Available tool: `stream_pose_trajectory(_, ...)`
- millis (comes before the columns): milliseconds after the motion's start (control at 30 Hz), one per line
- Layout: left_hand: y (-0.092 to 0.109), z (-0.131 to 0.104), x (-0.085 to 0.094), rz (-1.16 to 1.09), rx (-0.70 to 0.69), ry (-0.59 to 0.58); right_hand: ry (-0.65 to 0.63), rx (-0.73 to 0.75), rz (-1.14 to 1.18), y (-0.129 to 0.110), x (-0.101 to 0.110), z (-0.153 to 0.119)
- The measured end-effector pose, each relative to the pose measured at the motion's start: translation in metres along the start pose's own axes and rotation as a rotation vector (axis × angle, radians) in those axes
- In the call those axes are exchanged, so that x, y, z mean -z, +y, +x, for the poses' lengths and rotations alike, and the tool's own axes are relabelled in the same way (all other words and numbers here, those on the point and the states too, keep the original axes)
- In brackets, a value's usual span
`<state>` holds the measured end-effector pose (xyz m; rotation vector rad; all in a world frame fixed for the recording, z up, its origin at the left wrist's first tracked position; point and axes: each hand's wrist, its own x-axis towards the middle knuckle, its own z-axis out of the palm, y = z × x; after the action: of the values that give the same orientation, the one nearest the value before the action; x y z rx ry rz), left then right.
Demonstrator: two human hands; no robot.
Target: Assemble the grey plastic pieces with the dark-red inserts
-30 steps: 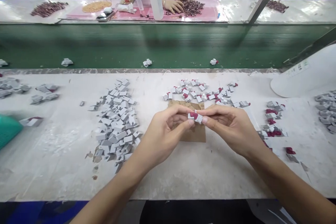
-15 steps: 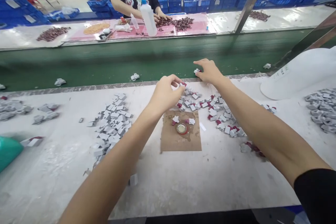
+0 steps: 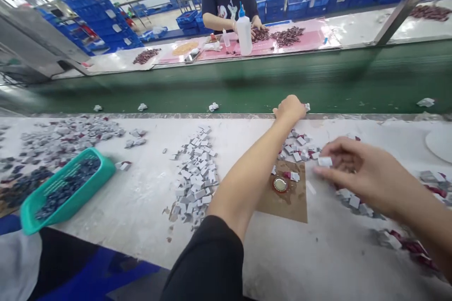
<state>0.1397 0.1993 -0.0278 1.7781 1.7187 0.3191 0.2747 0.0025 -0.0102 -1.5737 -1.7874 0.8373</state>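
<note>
My left hand point(image 3: 291, 107) reaches to the near edge of the green belt, seen from the back with its fingers curled. A small grey-white piece point(image 3: 307, 107) touches or lies close beside its fingers; what they hold is hidden. My right hand point(image 3: 363, 167), slightly blurred, pinches a light grey block point(image 3: 325, 162) between thumb and fingers above the right-hand pile. Between my arms, a brown cardboard square point(image 3: 296, 209) bears a round metal-rimmed disc point(image 3: 280, 184) and a grey-and-dark-red piece point(image 3: 294, 177). Behind it lies a heap of grey and dark-red pieces point(image 3: 298, 143).
A pile of grey blocks point(image 3: 197, 174) lies left of my left arm. Further left stands a teal basket point(image 3: 99, 181) of dark pieces. Several pieces sit along the green belt point(image 3: 183, 84). Across it, a co-worker point(image 3: 228, 0) works behind a white bottle point(image 3: 244, 35).
The view has swung left, bringing the teal basket fully in. My left hand has moved forward to the belt edge. My right hand has drawn back from the belt and now holds a grey block.
</note>
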Motion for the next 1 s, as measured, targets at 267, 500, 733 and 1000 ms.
stream_pose_trajectory(267, -0.059, -0.12, 0.044, 0.138, -0.214, -0.013, -0.169, 0.003, 0.112, 0.024, -0.024, -0.087)
stream_pose_trajectory(500, -0.15, -0.2, 0.1, 0.538, -0.014, 0.159, 0.034, -0.045, -0.028, 0.035, -0.037, -0.112)
stream_pose_trajectory(733, -0.205, -0.177, 0.099, 0.354, -0.011, 0.251, -0.021, -0.067, 0.086, 0.029, -0.033, -0.106)
stream_pose_trajectory(1000, -0.194, -0.184, 0.105, 0.25, -0.102, 0.266, -0.023, -0.115, 0.041, 0.029, -0.021, -0.106)
